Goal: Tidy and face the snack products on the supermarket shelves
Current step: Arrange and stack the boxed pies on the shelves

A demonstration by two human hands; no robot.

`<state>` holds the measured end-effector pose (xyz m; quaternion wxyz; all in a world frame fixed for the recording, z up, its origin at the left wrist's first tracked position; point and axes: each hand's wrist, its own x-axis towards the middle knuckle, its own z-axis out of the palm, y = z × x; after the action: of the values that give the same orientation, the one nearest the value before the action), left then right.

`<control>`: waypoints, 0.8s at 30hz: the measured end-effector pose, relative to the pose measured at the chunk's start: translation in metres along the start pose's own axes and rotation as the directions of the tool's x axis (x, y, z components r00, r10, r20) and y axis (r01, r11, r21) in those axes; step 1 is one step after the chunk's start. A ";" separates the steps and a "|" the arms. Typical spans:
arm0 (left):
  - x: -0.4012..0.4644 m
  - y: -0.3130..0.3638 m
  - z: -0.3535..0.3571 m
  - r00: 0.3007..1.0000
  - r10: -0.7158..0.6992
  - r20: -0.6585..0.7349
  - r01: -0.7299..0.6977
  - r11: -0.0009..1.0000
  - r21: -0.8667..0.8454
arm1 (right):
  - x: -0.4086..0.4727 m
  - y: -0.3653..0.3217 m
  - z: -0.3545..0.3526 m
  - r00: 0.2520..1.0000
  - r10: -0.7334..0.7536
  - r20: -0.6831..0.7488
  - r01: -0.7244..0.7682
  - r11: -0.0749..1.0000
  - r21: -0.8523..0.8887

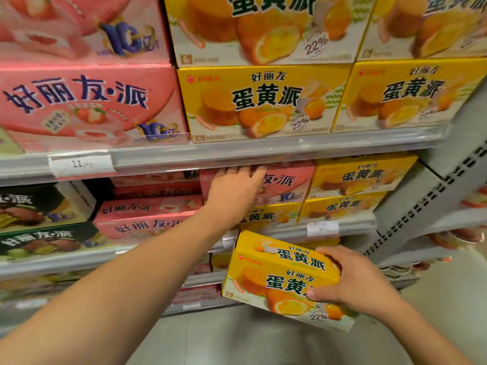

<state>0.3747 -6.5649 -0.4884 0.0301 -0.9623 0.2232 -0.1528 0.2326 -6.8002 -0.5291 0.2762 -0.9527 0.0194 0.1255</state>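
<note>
Hands: left (234, 189) touches pink box (287, 183) — right (353, 280) grips yellow box (276, 275).

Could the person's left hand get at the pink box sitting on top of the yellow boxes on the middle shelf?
Probably yes. The left hand already lies against the front of that pink strawberry pie box, with nothing between them. The grey shelf edge just above leaves little room.
</note>
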 end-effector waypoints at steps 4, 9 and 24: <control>-0.014 -0.020 -0.009 0.995 0.069 -0.071 -0.061 0.992 0.108 | 0.009 -0.009 0.005 0.999 -0.022 0.037 0.021 1.000 0.013; -0.030 -0.042 -0.006 0.930 0.200 -0.308 -0.161 0.976 0.150 | 0.021 -0.030 0.016 0.995 -0.077 0.068 0.079 0.997 -0.016; -0.088 -0.145 -0.006 0.989 -0.008 -0.149 0.030 0.989 0.142 | 0.019 -0.087 0.042 0.996 -0.077 0.053 0.077 0.997 -0.006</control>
<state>0.3588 -6.3964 -0.4888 0.0810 -0.9456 0.2042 -0.2399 0.2508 -6.7036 -0.5230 0.2776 -0.9501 -0.0250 0.1399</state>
